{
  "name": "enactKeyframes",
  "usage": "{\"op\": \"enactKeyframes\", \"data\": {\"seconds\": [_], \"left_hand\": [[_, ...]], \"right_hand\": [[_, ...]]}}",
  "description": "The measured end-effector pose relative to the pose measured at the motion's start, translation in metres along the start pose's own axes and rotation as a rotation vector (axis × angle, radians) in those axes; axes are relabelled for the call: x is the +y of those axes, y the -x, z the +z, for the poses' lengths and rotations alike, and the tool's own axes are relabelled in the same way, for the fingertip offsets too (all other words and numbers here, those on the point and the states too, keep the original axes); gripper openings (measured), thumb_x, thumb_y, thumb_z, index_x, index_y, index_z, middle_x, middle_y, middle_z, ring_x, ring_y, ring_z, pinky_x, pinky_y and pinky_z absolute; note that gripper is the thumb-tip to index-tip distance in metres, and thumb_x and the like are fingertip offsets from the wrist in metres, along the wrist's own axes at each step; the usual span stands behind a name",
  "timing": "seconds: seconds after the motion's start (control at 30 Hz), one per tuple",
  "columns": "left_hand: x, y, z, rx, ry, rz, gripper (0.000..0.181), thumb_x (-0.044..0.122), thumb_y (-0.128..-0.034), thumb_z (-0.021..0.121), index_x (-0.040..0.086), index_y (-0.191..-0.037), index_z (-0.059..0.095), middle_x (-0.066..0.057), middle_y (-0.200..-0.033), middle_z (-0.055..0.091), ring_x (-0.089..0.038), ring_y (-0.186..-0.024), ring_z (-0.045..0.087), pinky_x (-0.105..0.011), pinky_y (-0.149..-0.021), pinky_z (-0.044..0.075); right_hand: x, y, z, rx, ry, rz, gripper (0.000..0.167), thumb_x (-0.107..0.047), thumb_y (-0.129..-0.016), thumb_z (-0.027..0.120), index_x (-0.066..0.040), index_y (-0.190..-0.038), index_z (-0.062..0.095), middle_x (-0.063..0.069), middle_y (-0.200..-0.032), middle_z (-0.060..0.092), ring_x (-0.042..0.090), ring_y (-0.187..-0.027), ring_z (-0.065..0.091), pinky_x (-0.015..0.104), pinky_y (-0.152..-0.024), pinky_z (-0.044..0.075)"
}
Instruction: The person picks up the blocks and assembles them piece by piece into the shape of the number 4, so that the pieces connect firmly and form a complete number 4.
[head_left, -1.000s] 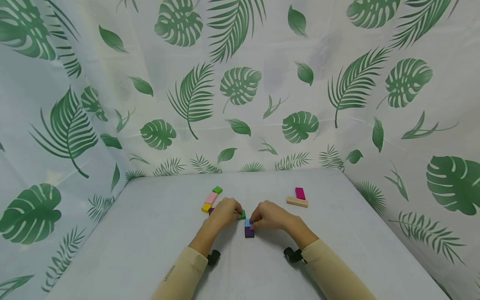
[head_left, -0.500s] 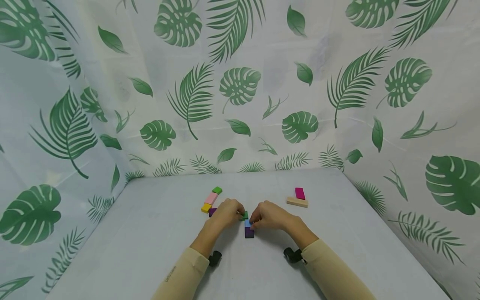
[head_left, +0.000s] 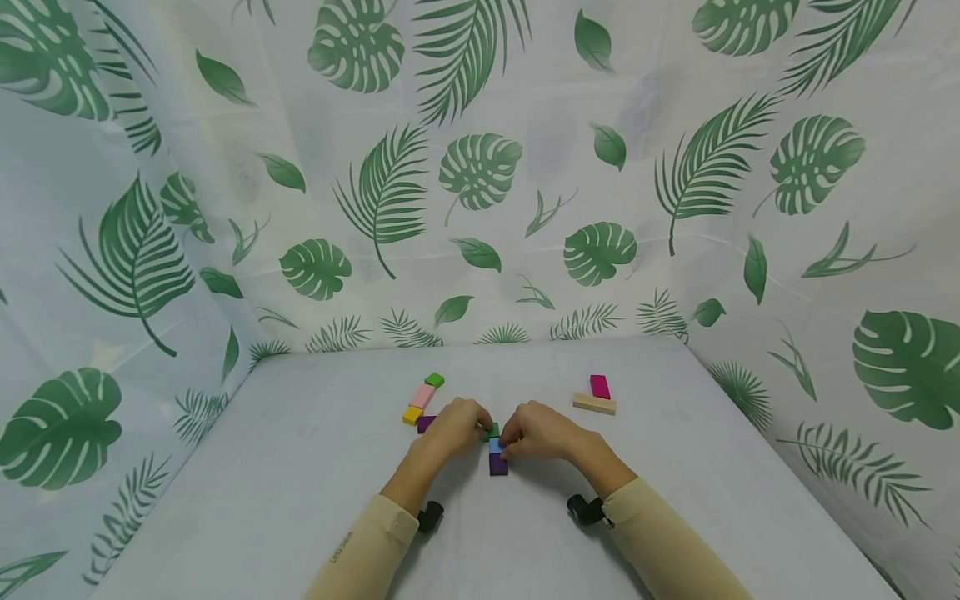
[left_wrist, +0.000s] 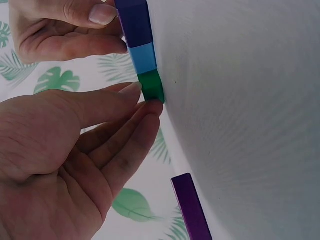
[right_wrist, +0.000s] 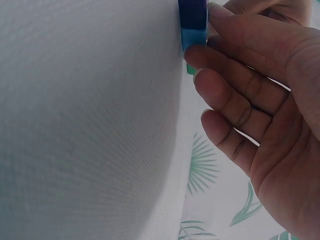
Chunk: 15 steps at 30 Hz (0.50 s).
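Note:
My left hand point(head_left: 454, 427) pinches a small green block point(left_wrist: 151, 86) between thumb and fingers. In the left wrist view the green block meets the end of a light blue block point(left_wrist: 143, 58), and a dark purple block point(left_wrist: 135, 22) adjoins the blue one, all in one line. My right hand point(head_left: 546, 431) is at the right side of the row, its thumb and fingertips at the light blue block point(right_wrist: 193, 39) and dark purple block point(right_wrist: 193, 14); whether it grips or only touches them is partly hidden. Part of the green block point(head_left: 492, 431) is behind the left fingers.
Left of the hands, a purple block point(head_left: 425, 424), a yellow block point(head_left: 412, 415), a pink block point(head_left: 423, 396) and a light green block point(head_left: 434, 379) form a bent line. At the right, a magenta block point(head_left: 600, 387) stands behind a plain wooden block point(head_left: 594, 404).
My left hand has moved slightly right with the green block, which has gone from left of the row to the far end of the light blue block. My right hand has stayed in place.

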<state>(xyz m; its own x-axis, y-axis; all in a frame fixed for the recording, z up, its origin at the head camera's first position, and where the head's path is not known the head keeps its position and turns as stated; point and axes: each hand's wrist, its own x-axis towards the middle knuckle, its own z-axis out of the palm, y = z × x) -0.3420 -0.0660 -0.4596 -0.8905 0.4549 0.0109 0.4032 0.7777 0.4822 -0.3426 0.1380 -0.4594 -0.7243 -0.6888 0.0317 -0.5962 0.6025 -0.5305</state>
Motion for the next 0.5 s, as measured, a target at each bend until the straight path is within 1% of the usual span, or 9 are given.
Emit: {"op": "enactKeyframes", "data": {"seconds": [0.17, 0.5], "left_hand": [[-0.0003, -0.0001, 0.0006, 0.008, -0.004, 0.008, 0.018, 0.001, -0.0975, 0.068, 0.008, -0.107, 0.082, -0.005, -0.111, 0.079, -0.02, -0.108, 0.072, -0.04, -0.098, 0.057], [0.0018, -0.0013, 0.0016, 0.016, -0.013, 0.059, 0.018, -0.001, -0.096, 0.068, 0.006, -0.104, 0.082, -0.006, -0.108, 0.08, -0.02, -0.106, 0.073, -0.039, -0.095, 0.059]], "right_hand": [[0.0003, -0.0001, 0.0007, 0.005, 0.009, -0.006, 0.012, -0.018, -0.087, 0.085, -0.01, -0.096, 0.084, -0.008, -0.085, 0.078, 0.001, -0.073, 0.064, 0.022, -0.067, 0.055], [-0.001, 0.0007, 0.0, 0.002, 0.002, -0.003, 0.013, -0.018, -0.088, 0.084, -0.009, -0.097, 0.084, -0.008, -0.085, 0.079, 0.002, -0.073, 0.064, 0.023, -0.067, 0.054]]}}
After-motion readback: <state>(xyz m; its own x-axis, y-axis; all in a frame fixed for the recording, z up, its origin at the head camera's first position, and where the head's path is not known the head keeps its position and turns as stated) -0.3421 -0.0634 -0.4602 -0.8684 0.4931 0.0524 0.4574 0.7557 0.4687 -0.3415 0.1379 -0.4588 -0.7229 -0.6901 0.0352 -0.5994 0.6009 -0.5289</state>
